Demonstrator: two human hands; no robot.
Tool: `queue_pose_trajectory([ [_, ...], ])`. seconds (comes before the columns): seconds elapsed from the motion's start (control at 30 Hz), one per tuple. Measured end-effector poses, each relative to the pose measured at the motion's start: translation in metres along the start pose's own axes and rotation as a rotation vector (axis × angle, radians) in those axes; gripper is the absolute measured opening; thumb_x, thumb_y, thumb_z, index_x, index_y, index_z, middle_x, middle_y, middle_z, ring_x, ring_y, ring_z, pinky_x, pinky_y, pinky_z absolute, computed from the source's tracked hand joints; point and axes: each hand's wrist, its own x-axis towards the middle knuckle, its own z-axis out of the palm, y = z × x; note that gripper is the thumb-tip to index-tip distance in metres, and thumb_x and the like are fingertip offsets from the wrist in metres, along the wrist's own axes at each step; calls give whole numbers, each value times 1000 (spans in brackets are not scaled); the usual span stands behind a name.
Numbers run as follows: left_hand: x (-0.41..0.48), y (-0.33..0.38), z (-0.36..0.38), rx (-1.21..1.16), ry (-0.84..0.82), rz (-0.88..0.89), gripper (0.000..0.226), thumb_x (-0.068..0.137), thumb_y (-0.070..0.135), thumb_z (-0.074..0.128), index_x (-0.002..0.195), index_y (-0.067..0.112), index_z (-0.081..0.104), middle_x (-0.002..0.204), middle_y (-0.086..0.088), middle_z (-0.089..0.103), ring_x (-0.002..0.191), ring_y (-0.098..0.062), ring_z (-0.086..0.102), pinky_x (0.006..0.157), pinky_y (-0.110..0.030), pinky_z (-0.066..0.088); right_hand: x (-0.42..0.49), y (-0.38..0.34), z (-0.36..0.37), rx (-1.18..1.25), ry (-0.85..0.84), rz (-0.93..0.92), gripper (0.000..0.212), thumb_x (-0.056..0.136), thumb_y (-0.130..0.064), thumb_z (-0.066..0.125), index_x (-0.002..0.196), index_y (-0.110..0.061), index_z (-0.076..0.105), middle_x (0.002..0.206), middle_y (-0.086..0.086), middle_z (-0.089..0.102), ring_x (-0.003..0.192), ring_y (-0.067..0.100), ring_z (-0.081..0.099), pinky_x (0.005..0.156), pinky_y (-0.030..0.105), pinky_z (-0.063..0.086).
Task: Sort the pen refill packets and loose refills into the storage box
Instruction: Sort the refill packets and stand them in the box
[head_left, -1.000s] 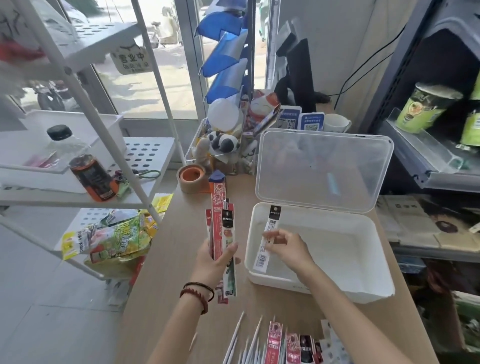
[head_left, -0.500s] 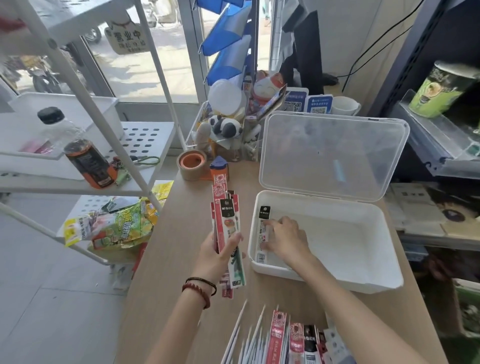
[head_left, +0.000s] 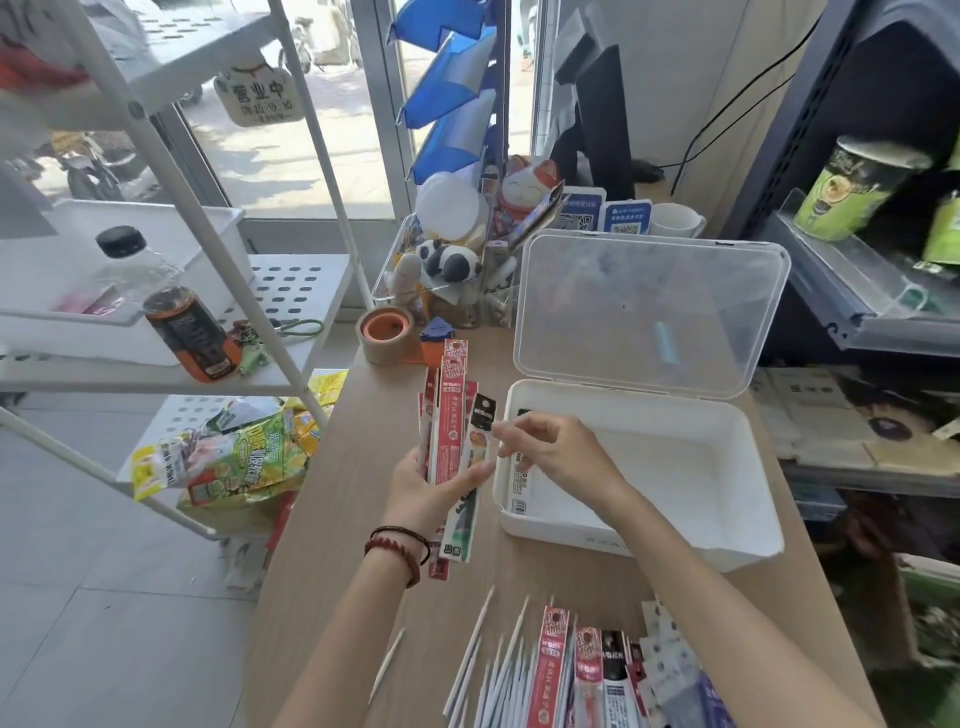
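Note:
My left hand (head_left: 423, 488) grips a fanned bundle of refill packets (head_left: 449, 436), red ones and a white one with a black top, upright over the wooden table (head_left: 363, 467). My right hand (head_left: 556, 454) hovers over the left end of the white storage box (head_left: 649, 543), its loosely curled fingertips touching the right edge of the black-topped packet (head_left: 482, 415). One packet (head_left: 522, 486) lies inside the box along its left wall. The clear lid (head_left: 649, 312) stands open behind. More packets (head_left: 587, 675) and several loose white refills (head_left: 498, 670) lie at the near edge.
A tape roll (head_left: 384, 332) and a clear organiser with a panda toy (head_left: 452, 260) stand behind the bundle. A white rack with a bottle (head_left: 182, 322) and snack bags (head_left: 234, 457) is on the left. Dark shelving (head_left: 857, 312) flanks the right. One stray refill (head_left: 389, 660) lies near my left forearm.
My right hand set a black-topped packet down in the box, let go of it, and moved left to the bundle. My left hand kept holding the bundle.

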Motion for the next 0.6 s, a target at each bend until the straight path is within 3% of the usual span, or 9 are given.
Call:
queue_pose_trajectory([
  [0.2, -8, 9, 5, 96, -62, 108, 34, 75, 29, 75, 102, 15, 61, 83, 5, 67, 64, 5, 63, 57, -9, 48, -6, -9, 0, -28, 66, 128, 44, 77, -51, 75, 105, -20, 63, 95, -5, 71, 82, 9, 69, 65, 20, 47],
  [0.3, -11, 13, 4, 108, -68, 143, 25, 82, 31, 67, 99, 15, 62, 84, 3, 67, 70, -2, 63, 59, -10, 48, -12, -8, -3, 1, 10, 130, 32, 83, -47, 70, 99, -19, 68, 91, -8, 74, 81, 11, 70, 64, 20, 44],
  [0.4, -11, 16, 9, 102, -92, 131, 14, 85, 22, 66, 97, 16, 61, 86, -1, 69, 72, -6, 66, 60, -13, 50, -14, -7, -1, 144, -22, 175, 34, 86, -38, 69, 110, -15, 64, 99, -2, 71, 84, 12, 66, 68, 22, 49],
  [0.5, -8, 18, 17, 99, -82, 90, 24, 83, 21, 69, 104, 14, 60, 93, -3, 70, 82, -13, 69, 70, -23, 55, -14, -3, 2, 312, -63, 218, 37, 90, -27, 68, 120, -8, 59, 108, 9, 71, 93, 20, 70, 84, 32, 58],
  [0.6, -7, 18, 22, 80, -43, 92, 26, 83, 23, 69, 107, 14, 60, 96, -3, 70, 86, -15, 68, 71, -25, 55, -18, 0, -4, 440, -117, 219, 41, 86, -16, 72, 122, -4, 57, 110, 12, 71, 100, 23, 70, 81, 28, 58],
])
